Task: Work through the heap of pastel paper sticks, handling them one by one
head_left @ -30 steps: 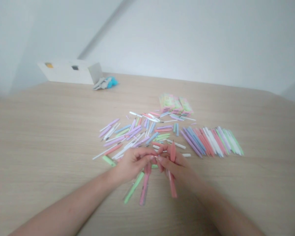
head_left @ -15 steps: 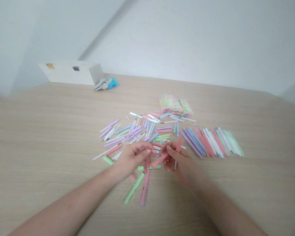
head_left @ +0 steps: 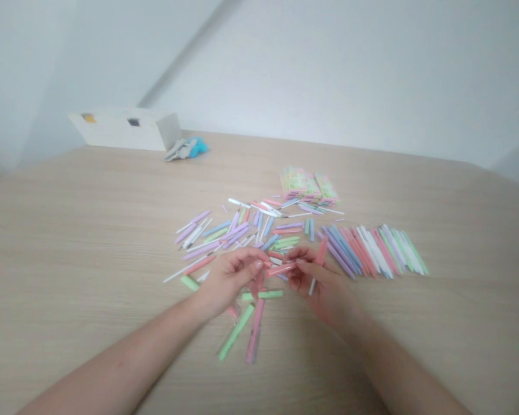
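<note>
My left hand [head_left: 240, 275] is closed in a pinch at the left end of a coral-pink pen part [head_left: 281, 269], possibly a barrel. My right hand [head_left: 318, 282] has thumb and fingers closed on the right end of that part. A second coral pen piece [head_left: 322, 251] with a white stick [head_left: 312, 286] below it is tucked into my right hand. Below the hands lie a light green pen part [head_left: 263, 294], a longer green one [head_left: 237, 332] and a pink one [head_left: 255, 331]. Blur hides the exact join between the pieces.
Scattered pastel pen parts [head_left: 205, 249] and thin white sticks [head_left: 190, 268] spread beyond my hands. At right lies a row of pens [head_left: 372, 252]. Stacked green-and-pink packets [head_left: 300, 183] sit behind. Farther back are a white box [head_left: 123, 131] and a grey-and-blue glove-like bundle [head_left: 185, 148].
The coral part between my hands has swung from a slant to nearly level, its left end now at my left fingertips. The second coral piece has shifted slightly right with my right hand.
</note>
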Available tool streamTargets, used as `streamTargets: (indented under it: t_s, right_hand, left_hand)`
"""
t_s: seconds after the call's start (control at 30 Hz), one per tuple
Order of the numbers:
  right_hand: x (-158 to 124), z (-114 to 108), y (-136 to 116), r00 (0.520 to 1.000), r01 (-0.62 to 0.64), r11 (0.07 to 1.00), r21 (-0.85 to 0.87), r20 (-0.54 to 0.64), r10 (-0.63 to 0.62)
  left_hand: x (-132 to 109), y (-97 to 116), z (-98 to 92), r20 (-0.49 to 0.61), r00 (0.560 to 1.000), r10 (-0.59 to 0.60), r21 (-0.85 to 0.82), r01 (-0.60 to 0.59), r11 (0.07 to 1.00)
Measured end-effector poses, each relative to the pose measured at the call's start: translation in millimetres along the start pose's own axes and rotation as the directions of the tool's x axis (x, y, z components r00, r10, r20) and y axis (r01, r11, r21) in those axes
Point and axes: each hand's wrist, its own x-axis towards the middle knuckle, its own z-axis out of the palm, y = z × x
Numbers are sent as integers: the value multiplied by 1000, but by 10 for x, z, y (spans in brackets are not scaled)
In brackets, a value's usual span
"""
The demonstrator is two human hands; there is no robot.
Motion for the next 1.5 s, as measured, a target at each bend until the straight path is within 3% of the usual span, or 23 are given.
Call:
streamTargets:
  t_s: [0.3,0.47,0.63,0.73,0.93,1.17,1.3,1.33,1.37,1.4,1.43,1.5]
  right_hand:
    - [-3,0,63,998,-6,1000,7,62,6]
    - [-1,7,61,995,-11,1000,-7,97,12]
    - [14,-2,78,994,-22,1000,-11,111,23]
    - [12,-10,87,995,-12,1000,-2,100,12]
    - [23,-20,67,1000,-23,998,59,-13,24]
    - [100,-64,113,992,-16,988,156,-121,35]
    - [154,-76,155,969,69,988,141,-243,-33]
    - [164,-79,161,964,90,988,129,-261,-54]
    - [173,-83,164,961,100,988,118,-268,-65]
    - [180,-88,166,961,100,989,111,-267,-67]
    - [184,-95,168,964,92,990,108,-260,-61]
    - [186,-109,172,968,68,992,103,-246,-41]
  left_hand:
    - [-26,82,36,91,994,64,209,-82,975]
    - [-65,54,23,190,972,136,335,-194,922]
    - [-75,54,26,233,966,114,332,-189,924]
    - [-65,44,32,198,975,98,244,-145,959]
    - [-26,38,39,25,999,31,104,-34,994]
    - [69,-12,2,-118,992,39,15,-38,999]
    - [34,89,8,-173,984,39,-6,-41,999]
    - [-8,140,37,-127,991,41,-22,-44,999]
    - [-64,186,83,-12,999,34,-60,-35,998]
    - [-133,217,144,175,985,-12,-90,28,996]
    - [-210,222,218,356,929,-97,-62,127,990]
    - [-374,131,379,643,721,-258,168,195,966]
